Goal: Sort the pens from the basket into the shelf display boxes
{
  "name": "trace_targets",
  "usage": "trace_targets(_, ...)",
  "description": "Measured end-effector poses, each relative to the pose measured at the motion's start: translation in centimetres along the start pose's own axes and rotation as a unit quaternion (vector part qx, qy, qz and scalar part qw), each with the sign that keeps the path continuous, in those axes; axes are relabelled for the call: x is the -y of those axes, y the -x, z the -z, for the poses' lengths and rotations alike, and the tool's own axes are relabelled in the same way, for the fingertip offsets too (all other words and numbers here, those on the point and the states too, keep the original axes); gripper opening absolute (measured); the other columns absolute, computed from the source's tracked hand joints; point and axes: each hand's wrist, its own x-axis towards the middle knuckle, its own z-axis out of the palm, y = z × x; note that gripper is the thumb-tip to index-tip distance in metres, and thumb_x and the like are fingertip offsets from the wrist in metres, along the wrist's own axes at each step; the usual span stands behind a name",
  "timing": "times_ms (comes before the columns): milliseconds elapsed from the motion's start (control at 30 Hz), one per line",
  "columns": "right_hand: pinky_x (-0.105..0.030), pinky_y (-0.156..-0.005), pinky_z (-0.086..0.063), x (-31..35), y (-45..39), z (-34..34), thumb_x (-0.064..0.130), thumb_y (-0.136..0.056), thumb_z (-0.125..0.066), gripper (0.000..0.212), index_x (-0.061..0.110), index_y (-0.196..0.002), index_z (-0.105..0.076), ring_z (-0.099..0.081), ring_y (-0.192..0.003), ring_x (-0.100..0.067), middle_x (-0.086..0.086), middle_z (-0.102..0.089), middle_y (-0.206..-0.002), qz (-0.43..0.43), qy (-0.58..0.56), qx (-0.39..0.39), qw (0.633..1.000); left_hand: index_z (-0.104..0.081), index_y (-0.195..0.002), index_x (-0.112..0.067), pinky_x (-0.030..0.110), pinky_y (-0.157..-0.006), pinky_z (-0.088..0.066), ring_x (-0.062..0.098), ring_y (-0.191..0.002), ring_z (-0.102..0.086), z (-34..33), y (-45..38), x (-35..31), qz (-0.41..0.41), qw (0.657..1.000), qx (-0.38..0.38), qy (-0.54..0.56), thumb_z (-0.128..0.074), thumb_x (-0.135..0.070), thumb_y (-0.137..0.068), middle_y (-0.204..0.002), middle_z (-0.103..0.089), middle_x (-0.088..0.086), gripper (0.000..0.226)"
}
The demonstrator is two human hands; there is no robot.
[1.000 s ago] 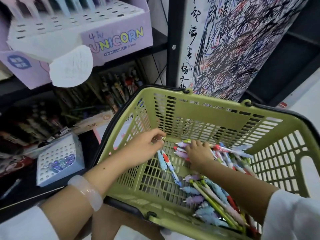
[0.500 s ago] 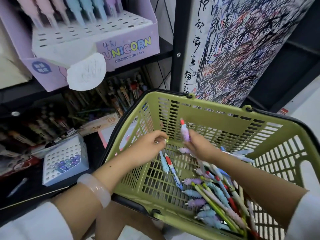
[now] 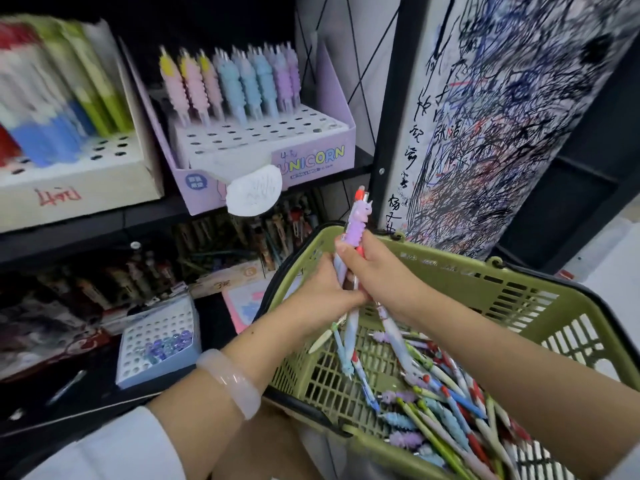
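In the head view, the left hand [image 3: 320, 294] and the right hand [image 3: 375, 271] both curl their fingers around a small bundle of pens [image 3: 349, 271] above the green basket [image 3: 485, 282]. The pens look light, stiff and a little slippery, so I would grip the barrels, not the soft purple unicorn top [image 3: 360, 223]. The Unicorn display box [image 3: 308, 161] stands on the shelf above.

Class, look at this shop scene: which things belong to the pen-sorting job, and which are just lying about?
Part of the job:
- green basket of loose pens
- bunch of pens gripped by left hand and right hand
- Unicorn display box

Just lying about:
- scribbled test paper
- white card
- small blue tray
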Motion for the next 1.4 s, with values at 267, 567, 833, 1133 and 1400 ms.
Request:
trace_targets(267,-0.037,-0.081,-0.041,4.6,0.5,-2.4,0.028,-0.1,-0.035,0.03,0.001,-0.101,-0.048,-0.052,-0.085,-0.022,-0.01,-0.054,-0.086,0.045,0.119,-0.016,0.992,-0.038,-0.122,-0.007,0.03,-0.078,-0.046,0.019,-0.093,-0.056,2.4,2.0,-1.2,-0.107,0.984,-0.118,-0.08,-0.054,-0.009,-0.086,-0.094,-0.054,0.0,0.04)
trace_targets(567,-0.018,-0.046,-0.033,10.7,-1.4,-2.5,0.039,-0.102,-0.023,0.039,0.016,-0.094,-0.053,-0.038,-0.049,-0.007,0.001,-0.045,-0.07,0.024,-0.182,-0.119,0.976,-0.042,-0.066,-0.016,0.016,-0.043,-0.037,0.009,-0.043,-0.044,6.2,5.5,-1.6,-0.103,0.978,-0.174,0.049,-0.057,-0.016,-0.09,-0.051,-0.044,-0.003,0.028)
trace_targets(833,-0.017,-0.041,-0.035,16.7,-2.8,-6.9,0.035,-0.1,-0.033,0.027,0.016,-0.1,-0.053,-0.038,-0.046,-0.006,0.0,-0.048,-0.069,0.062,-0.401,-0.084,0.91,-0.061,-0.102,-0.005,0.023,-0.059,-0.054,0.017,-0.062,-0.068,9.6,8.9,-3.4,-0.1,0.959,-0.048,0.261,-0.053,-0.018,-0.092,-0.076,-0.072,0.005,0.019)
trace_targets(1133,-0.018,-0.057,-0.049,17.8,-4.0,-10.7,0.021,-0.099,-0.042,0.01,0.018,-0.095,-0.051,-0.057,-0.068,-0.009,-0.003,-0.059,-0.087,0.084,-0.204,-0.005,0.975,-0.064,-0.087,-0.007,0.013,-0.059,-0.044,0.004,-0.058,-0.054,16.5,10.7,-3.2,-0.164,0.95,-0.217,0.15,-0.059,-0.033,-0.087,-0.062,-0.06,-0.01,0.027)
trace_targets(1400,-0.015,-0.061,-0.053,20.3,-5.7,-14.7,0.018,-0.094,-0.055,0.014,0.008,-0.102,-0.061,-0.059,-0.057,0.001,0.011,-0.065,-0.059,0.151,-0.15,0.031,0.977,-0.063,-0.09,-0.013,0.016,-0.053,-0.049,0.004,-0.057,-0.06,21.5,12.7,-2.6,-0.163,0.922,-0.309,0.166,-0.058,-0.024,-0.09,-0.068,-0.07,-0.006,0.012)
